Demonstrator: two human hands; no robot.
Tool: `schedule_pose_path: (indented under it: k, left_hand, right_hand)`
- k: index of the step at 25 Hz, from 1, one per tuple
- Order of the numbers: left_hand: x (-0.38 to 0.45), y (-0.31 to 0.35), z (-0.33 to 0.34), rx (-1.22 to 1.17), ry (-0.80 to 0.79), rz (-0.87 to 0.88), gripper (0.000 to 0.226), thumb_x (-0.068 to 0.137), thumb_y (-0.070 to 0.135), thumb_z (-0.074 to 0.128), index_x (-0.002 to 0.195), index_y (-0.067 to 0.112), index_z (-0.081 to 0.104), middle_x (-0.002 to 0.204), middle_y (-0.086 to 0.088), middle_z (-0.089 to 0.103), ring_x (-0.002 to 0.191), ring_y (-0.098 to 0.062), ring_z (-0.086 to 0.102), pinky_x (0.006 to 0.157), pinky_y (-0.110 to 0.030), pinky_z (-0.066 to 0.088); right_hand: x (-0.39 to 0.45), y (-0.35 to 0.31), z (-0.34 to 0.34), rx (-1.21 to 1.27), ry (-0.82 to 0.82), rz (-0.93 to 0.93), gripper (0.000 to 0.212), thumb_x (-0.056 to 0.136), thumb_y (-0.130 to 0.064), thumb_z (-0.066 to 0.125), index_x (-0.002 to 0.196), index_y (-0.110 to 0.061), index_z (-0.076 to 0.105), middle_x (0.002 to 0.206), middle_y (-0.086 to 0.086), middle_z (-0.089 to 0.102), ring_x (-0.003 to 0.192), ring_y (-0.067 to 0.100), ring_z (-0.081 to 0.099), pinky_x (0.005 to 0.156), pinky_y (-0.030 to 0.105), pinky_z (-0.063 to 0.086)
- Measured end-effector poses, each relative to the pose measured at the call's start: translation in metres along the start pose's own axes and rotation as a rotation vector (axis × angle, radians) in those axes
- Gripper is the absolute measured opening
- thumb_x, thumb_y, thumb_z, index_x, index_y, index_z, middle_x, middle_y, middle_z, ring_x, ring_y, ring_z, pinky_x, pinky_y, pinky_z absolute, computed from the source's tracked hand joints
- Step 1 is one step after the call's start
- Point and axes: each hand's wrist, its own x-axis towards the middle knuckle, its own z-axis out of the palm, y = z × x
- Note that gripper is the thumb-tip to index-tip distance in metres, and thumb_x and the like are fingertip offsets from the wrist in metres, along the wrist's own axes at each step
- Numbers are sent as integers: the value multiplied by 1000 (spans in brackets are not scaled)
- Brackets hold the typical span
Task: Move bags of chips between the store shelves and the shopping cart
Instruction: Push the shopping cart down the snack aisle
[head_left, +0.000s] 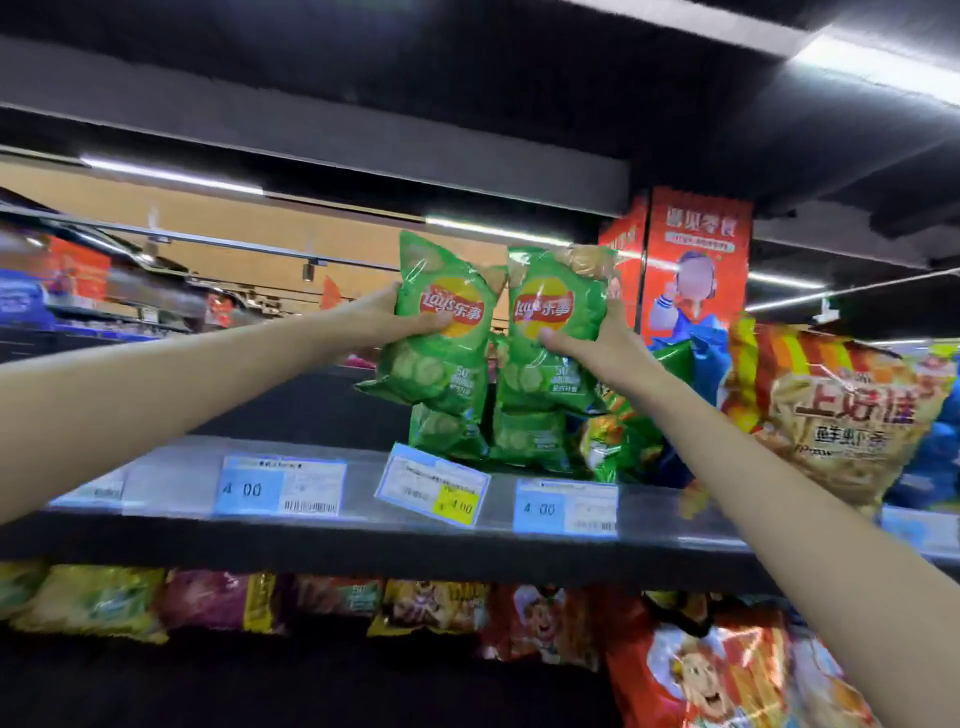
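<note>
Two green Lay's chip bags are held up side by side above the top shelf (363, 540). My left hand (384, 319) grips the left green bag (441, 332) by its left edge, thumb across the logo. My right hand (597, 340) grips the right green bag (556, 332) from its right side. Below them, more green bags (488, 434) stand on the shelf behind a tilted price tag (434, 483). The shopping cart is out of sight.
A big orange prawn-cracker bag (841, 410) and blue bags stand to the right on the same shelf. The shelf's left part is bare, with price labels (280, 486) along its edge. Mixed snack bags (322, 603) fill the shelf below. A red sign (696, 260) hangs behind.
</note>
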Motion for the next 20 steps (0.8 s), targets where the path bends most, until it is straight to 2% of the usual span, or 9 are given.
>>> schedule_pose_path:
  k: [2, 4, 7, 10, 12, 14, 16, 18, 20]
  left_hand:
    - [18, -13, 11, 12, -49, -110, 51, 83, 53, 67, 124, 30, 46, 106, 3, 70, 87, -13, 69, 63, -26, 51]
    - [29, -25, 22, 48, -88, -165, 46, 86, 53, 65, 119, 29, 44, 101, -2, 71, 84, -18, 71, 59, -26, 55]
    - [37, -44, 34, 43, -124, -197, 43, 84, 54, 64, 114, 28, 47, 101, -4, 72, 86, -22, 71, 65, -29, 60]
    - [41, -56, 38, -61, -133, -243, 53, 81, 55, 68, 123, 27, 52, 105, -2, 75, 93, -22, 73, 77, -38, 61]
    - [41, -63, 35, -118, -111, -277, 56, 80, 49, 73, 126, 25, 51, 108, -3, 74, 96, -24, 72, 81, -43, 60]
    - [38, -66, 35, -148, -75, -300, 59, 80, 42, 76, 126, 20, 47, 113, -5, 71, 99, -24, 71, 83, -45, 60]
    - [36, -68, 37, -147, -47, -309, 63, 79, 40, 78, 126, 19, 41, 116, -4, 67, 100, -21, 69, 83, -44, 60]
    - [35, -69, 42, -111, -43, -302, 70, 80, 43, 77, 130, 19, 35, 118, -3, 64, 100, -20, 68, 81, -43, 60]
    - [34, -65, 49, -98, -21, -271, 75, 82, 43, 76, 135, 17, 30, 116, -1, 63, 98, -18, 68, 77, -41, 61]
  right_hand:
    - [19, 11, 10, 33, -127, 112, 112, 84, -51, 70, 155, -7, -5, 160, 14, 25, 142, 30, 34, 112, 37, 31]
    - [29, 20, 19, 23, -220, 189, 111, 88, -48, 68, 154, -3, -9, 161, 15, 18, 144, 29, 30, 112, 35, 29]
    - [41, 37, 30, -22, -275, 217, 117, 86, -48, 70, 153, 0, -12, 160, 17, 21, 143, 31, 31, 114, 36, 30]
    - [53, 52, 30, -31, -250, 232, 120, 80, -46, 77, 154, -1, -6, 158, 16, 26, 139, 33, 37, 113, 44, 36]
    - [56, 58, 28, -57, -253, 272, 114, 78, -41, 81, 152, 0, 5, 151, 15, 36, 131, 33, 45, 104, 42, 44]
    - [57, 62, 25, -103, -310, 319, 94, 75, -39, 83, 142, 0, 30, 134, 12, 51, 119, 30, 53, 96, 39, 49]
    - [56, 64, 26, -117, -352, 338, 78, 71, -38, 86, 128, -1, 47, 122, 12, 59, 112, 29, 58, 98, 42, 50]
    - [55, 64, 27, -128, -365, 333, 65, 71, -35, 87, 118, -3, 56, 116, 14, 64, 110, 30, 59, 97, 41, 50]
    - [53, 62, 28, -130, -366, 330, 60, 71, -30, 87, 116, -2, 58, 116, 16, 64, 109, 30, 59, 94, 38, 49]
